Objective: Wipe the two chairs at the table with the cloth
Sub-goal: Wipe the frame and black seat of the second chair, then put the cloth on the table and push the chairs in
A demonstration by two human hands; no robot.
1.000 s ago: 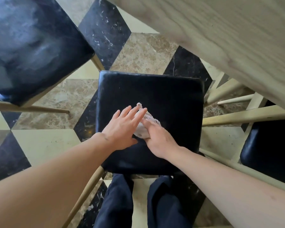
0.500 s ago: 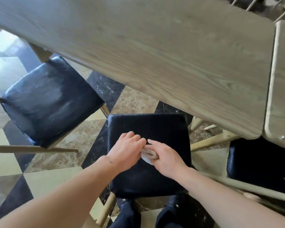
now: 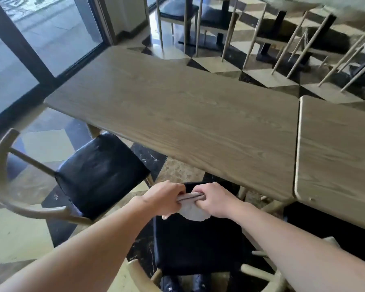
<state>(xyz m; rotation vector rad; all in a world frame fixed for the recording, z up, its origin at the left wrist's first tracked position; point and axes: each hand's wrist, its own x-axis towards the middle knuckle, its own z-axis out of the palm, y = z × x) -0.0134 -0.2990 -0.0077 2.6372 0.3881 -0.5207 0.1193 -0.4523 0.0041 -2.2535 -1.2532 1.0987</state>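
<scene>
Above the near chair (image 3: pixel 198 245) seat, both hands now hold the cloth (image 3: pixel 191 204) lifted clear, where a second ago it lay pressed flat on the cushion. Left hand (image 3: pixel 167 199) and right hand (image 3: pixel 214 199) are fisted around it; cloth is whitish, bunched, lower part hanging. Second chair (image 3: pixel 101 173) sits left, beside the tabletop (image 3: pixel 177 114).

- No readable text, label, brand, number or sign anywhere in view.
</scene>
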